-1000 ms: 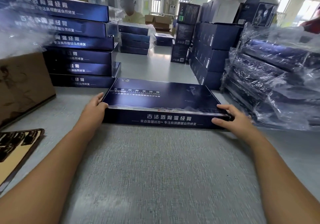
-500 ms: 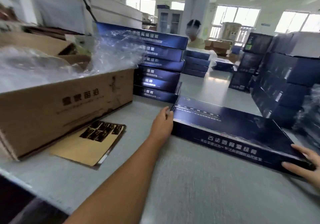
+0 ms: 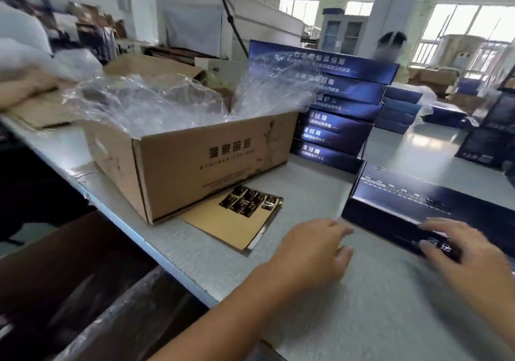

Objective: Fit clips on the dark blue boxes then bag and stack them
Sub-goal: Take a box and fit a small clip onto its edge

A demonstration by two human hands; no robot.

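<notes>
A flat dark blue box (image 3: 423, 193) lies on the grey table (image 3: 306, 190) at the right. My left hand (image 3: 315, 246) hovers open just off the box's near left corner, fingers spread, holding nothing. My right hand (image 3: 462, 252) is in front of the box's near side, fingers loosely bent, blurred; it seems to touch the box front. A tan sheet with black clips (image 3: 248, 201) lies left of my left hand. A cardboard carton (image 3: 195, 162) holds clear plastic bags (image 3: 156, 101).
A stack of dark blue boxes (image 3: 337, 109) stands behind the carton. More blue boxes (image 3: 401, 109) and dark cartons (image 3: 490, 140) sit farther back right. Another person (image 3: 390, 48) stands at the back. The table's left edge (image 3: 133, 238) drops to dark bins below.
The view has swung left. My left hand has come off the box's left end and moved nearer, left of the box. My right hand has shifted along the box's front side.
</notes>
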